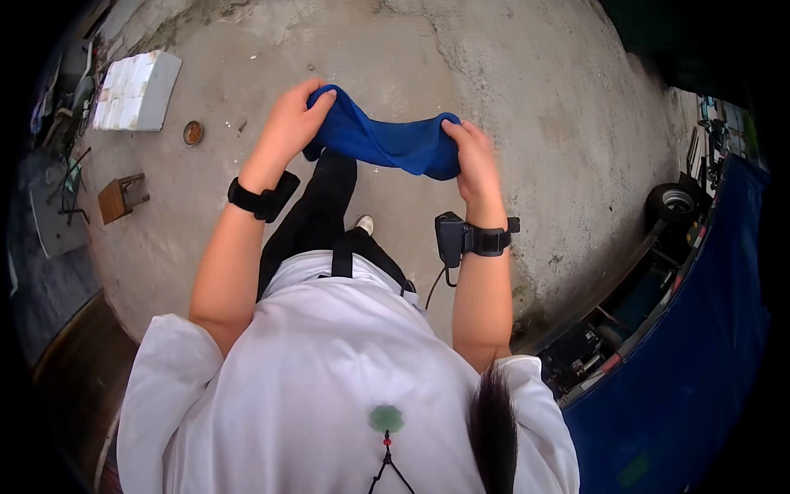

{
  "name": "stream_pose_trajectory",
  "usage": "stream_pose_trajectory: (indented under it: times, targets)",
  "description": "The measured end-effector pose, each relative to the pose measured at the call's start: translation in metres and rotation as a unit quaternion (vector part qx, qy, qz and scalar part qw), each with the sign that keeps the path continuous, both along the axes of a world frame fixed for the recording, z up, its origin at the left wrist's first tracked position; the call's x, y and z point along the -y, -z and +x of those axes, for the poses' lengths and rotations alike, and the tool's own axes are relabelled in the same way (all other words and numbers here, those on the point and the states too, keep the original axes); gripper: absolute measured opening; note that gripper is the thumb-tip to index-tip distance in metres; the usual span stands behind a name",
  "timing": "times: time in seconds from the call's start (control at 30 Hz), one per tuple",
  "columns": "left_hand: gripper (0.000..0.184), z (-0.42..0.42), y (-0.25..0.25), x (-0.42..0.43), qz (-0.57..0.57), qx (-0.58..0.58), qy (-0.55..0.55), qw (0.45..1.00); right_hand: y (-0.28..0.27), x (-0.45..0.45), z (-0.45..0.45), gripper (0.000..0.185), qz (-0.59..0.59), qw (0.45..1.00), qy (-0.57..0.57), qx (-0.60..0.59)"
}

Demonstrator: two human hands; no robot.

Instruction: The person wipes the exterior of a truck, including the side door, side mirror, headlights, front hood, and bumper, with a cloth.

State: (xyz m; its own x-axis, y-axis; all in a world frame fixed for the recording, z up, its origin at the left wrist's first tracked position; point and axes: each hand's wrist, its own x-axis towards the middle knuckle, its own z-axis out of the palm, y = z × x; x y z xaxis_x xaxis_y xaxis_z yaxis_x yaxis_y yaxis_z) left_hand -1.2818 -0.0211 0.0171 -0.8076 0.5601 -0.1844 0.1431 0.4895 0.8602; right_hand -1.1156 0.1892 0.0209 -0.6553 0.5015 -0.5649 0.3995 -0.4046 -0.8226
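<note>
A blue cloth (387, 142) is stretched between my two hands in front of me, sagging a little in the middle. My left hand (298, 115) grips its left end, thumb on top and fingers behind the fabric. At the other end my right hand (472, 155) pinches the cloth with the thumb pressed on its edge. The fingers behind the cloth are partly hidden. Black straps with small devices sit on both wrists, the left device (265, 198) and the right device (451, 239).
A white foam box (136, 92), a small round bowl (193, 133) and a wooden stool (117, 200) are on the concrete floor (568, 123) to the left. On the right stands a vehicle with a blue cover (683, 370) and a wheel (675, 202).
</note>
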Motion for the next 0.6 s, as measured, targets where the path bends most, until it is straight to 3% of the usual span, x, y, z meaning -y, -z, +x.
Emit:
stream_pose_trajectory:
  times: [0.17,0.2,0.33,0.6]
  targets:
    - [0.028,-0.119,0.033,-0.065,-0.001,-0.065,0.044,0.997,0.015,-0.052,-0.112,0.03,0.027,0.999,-0.026,-0.019]
    - [0.028,-0.153,0.034,-0.083,0.009,-0.077,0.045,0.996,0.023,-0.069,-0.136,0.045,0.024,0.999,-0.037,-0.02]
    - [0.028,-0.239,-0.006,-0.129,0.003,-0.047,0.008,0.999,0.011,-0.113,-0.235,0.063,0.035,0.999,-0.021,-0.018]
    - [0.032,-0.408,-0.011,-0.217,0.054,-0.038,-0.072,0.995,-0.01,-0.203,-0.401,0.057,0.106,0.991,0.006,-0.077]
